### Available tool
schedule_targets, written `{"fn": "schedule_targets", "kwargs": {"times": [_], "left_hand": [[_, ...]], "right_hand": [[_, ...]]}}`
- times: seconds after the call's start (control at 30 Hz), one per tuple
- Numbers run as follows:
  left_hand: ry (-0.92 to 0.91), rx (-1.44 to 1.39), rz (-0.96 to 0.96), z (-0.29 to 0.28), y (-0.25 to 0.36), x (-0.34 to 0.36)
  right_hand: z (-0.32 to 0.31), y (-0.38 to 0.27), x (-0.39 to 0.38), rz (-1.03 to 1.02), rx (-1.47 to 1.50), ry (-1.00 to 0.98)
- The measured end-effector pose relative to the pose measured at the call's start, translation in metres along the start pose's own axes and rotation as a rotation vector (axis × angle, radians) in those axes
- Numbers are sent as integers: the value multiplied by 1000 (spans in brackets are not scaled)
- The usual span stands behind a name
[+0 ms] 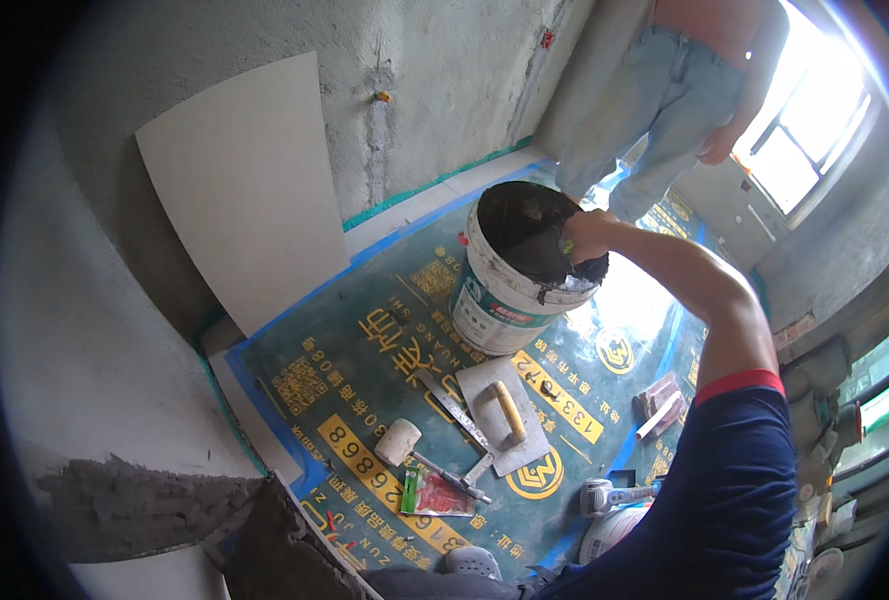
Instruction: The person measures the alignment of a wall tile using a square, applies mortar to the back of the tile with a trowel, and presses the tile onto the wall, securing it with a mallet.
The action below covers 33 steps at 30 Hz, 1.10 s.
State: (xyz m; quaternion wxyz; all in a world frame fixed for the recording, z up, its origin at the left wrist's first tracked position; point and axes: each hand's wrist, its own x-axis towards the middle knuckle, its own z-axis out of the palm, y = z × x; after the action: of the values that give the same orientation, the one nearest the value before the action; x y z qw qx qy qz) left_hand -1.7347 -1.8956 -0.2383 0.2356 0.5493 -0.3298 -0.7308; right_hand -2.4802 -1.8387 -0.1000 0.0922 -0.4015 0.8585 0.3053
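**Right hand down in the mortar bucket**

Just above the centre of the frame we see a white bucket (510, 290) standing on the green printed floor sheet (365, 400). It is filled partway with dark grey mortar (525, 235), which also coats its inner wall. Our right hand (583, 238) reaches into it from the right, over the rim; the fingers are sunk in the mortar and smeared with it, so we cannot tell whether they are clenched or released.

The left hand is out of the picture. At the lower left, a tile edge (265, 540) loaded with grey mortar is cut off by the frame.

Below the bucket, in the middle of the frame, lie a flat trowel with a yellow handle (508, 412), a notched trowel (452, 405), a white rubber mallet (399, 441) and a red packet (435, 495). A large pale tile (245, 185) leans against the wall at the upper left. Another person (675, 90) stands at the top, cut off above the waist.
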Motion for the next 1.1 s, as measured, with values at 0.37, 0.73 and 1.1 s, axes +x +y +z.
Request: {"fn": "schedule_targets", "kwargs": {"times": [0.37, 0.73, 1.1], "left_hand": [[31, -23, 74, -30, -35, -50], [-266, -794, 324, -45, -1, -136], [-330, -766, 285, -37, -1, -139]], "right_hand": [[16, 57, -27, 67, 828, 5], [23, -3, -86, -157, 1291, 74], [-120, -346, -225, -914, 548, 896]]}}
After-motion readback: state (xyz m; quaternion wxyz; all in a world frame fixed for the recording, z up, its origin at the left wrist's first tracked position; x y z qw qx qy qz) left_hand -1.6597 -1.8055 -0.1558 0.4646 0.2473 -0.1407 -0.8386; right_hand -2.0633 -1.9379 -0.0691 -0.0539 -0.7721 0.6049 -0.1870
